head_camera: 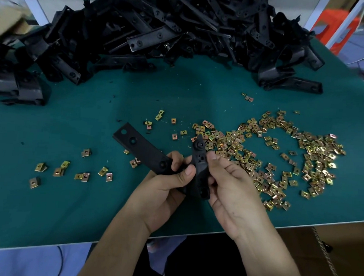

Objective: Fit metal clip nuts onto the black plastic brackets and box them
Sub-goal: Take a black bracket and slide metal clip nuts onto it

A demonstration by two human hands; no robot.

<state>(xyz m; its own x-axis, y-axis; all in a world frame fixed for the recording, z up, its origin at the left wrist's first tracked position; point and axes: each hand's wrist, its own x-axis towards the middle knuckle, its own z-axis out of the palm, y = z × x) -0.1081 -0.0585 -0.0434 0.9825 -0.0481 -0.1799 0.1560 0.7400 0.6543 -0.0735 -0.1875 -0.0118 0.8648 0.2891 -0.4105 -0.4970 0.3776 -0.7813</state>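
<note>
Two hands, the left hand (166, 185) and the right hand (231, 182), grip one black plastic bracket (142, 148) low over the near part of the bench (83, 115).
Across the far side sprawls a heap of brackets (161, 31), rigid moulded pieces that look light but likely to snag on one another, so lifting one by a free end seems wisest. The held piece bends into two arms. The left hand's thumb and curled fingers wrap it at the bend, while the right hand's thumb presses on the shorter, pointed arm with fingers behind. I cannot tell whether a nut is pinched there. It looks stiff enough to take a firm push beside a hole. Just right of the hands lie the clip nuts (281, 160), small, thin-edged and springy-looking, best pinched by their flat faces. A few strays (69, 172) sit to the left.
</note>
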